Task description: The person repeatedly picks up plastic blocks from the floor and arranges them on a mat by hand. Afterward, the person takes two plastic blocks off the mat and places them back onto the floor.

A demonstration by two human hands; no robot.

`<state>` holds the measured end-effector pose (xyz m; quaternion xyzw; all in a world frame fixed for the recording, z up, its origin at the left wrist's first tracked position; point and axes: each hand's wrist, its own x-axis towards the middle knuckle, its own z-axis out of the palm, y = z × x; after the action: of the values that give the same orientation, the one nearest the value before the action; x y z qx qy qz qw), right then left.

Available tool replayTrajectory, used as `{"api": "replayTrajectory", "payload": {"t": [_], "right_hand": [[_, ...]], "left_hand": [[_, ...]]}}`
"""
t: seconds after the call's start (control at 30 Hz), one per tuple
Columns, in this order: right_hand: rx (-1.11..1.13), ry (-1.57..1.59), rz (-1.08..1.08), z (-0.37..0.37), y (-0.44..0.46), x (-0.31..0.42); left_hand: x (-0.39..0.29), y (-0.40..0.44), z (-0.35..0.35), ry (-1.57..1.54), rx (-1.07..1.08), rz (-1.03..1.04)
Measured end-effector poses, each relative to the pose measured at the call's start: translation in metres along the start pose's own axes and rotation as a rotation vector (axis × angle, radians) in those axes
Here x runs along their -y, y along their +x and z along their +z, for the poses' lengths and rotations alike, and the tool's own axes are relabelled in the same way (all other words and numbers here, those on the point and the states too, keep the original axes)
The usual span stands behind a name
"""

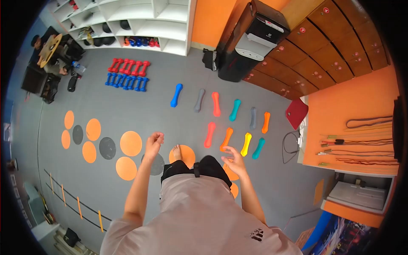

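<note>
My left hand (154, 145) hangs in the air above the floor, fingers loosely curled with their tips close together, and nothing shows in it. Off to the right, my right hand (234, 161) is empty too, thumb and fingers apart. It is nearest in view to an orange dumbbell (226, 139) and a yellow dumbbell (245, 144) lying on the floor; I see no grip on either. One bare foot (177, 152) rests on an orange disc (187, 156). The other foot is hidden. A dark disc (157, 165) lies partly behind my left forearm.
Several coloured dumbbells, including a blue one (176, 95), lie in two rows ahead. Small red dumbbells (136, 68) and blue dumbbells (126, 81) stand farther off. Floor discs (93, 129) run left near a floor ladder (79, 207). Shelves (159, 29), lockers (314, 51) and a seated person (44, 49) are around.
</note>
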<state>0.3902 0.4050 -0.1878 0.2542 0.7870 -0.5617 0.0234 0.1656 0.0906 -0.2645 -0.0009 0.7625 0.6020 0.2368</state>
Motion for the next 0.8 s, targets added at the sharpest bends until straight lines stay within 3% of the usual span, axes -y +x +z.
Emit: {"api": "replayTrajectory", "payload": {"t": [0.13,0.37,0.4,0.47,0.5,0.53,0.6,0.63,0.67,0.73,0.77,0.8], "right_hand": [[-0.094,-0.045,0.109,-0.001,0.047,0.01],[0.092,-0.091,0.268,-0.01,0.207,-0.02],[0.131,-0.086,0.312,-0.007,0.233,-0.04],[0.116,-0.072,0.29,0.014,0.3,-0.1],[0.167,-0.143,0.319,0.025,0.341,-0.128],[0.227,-0.211,0.364,0.037,0.37,-0.155],[0.343,-0.33,0.47,0.068,0.434,-0.216],[0.375,-0.367,0.503,0.09,0.46,-0.258],[0.409,-0.405,0.536,0.113,0.485,-0.301],[0.485,-0.483,0.551,0.156,0.531,-0.383],[0.519,-0.484,0.633,0.175,0.558,-0.409],[0.495,-0.483,0.523,0.197,0.579,-0.457]], "left_hand": [[-0.014,0.104,-0.015,0.411,0.205,-0.018],[0.059,0.236,-0.015,0.42,0.074,-0.217],[0.074,0.249,-0.015,0.445,0.061,-0.292],[0.13,0.282,-0.012,0.535,0.077,-0.253],[0.183,0.301,-0.011,0.49,0.044,-0.344],[0.196,0.323,-0.001,0.547,0.057,-0.504],[0.231,0.383,0.023,0.309,0.136,-0.731],[0.248,0.42,0.042,0.337,0.131,-0.898],[0.287,0.448,0.056,0.381,0.158,-0.782],[0.368,0.51,0.089,0.492,0.27,-0.78],[0.413,0.542,0.105,0.733,0.398,-0.614],[0.469,0.576,0.117,1.002,0.601,-0.475]]}}
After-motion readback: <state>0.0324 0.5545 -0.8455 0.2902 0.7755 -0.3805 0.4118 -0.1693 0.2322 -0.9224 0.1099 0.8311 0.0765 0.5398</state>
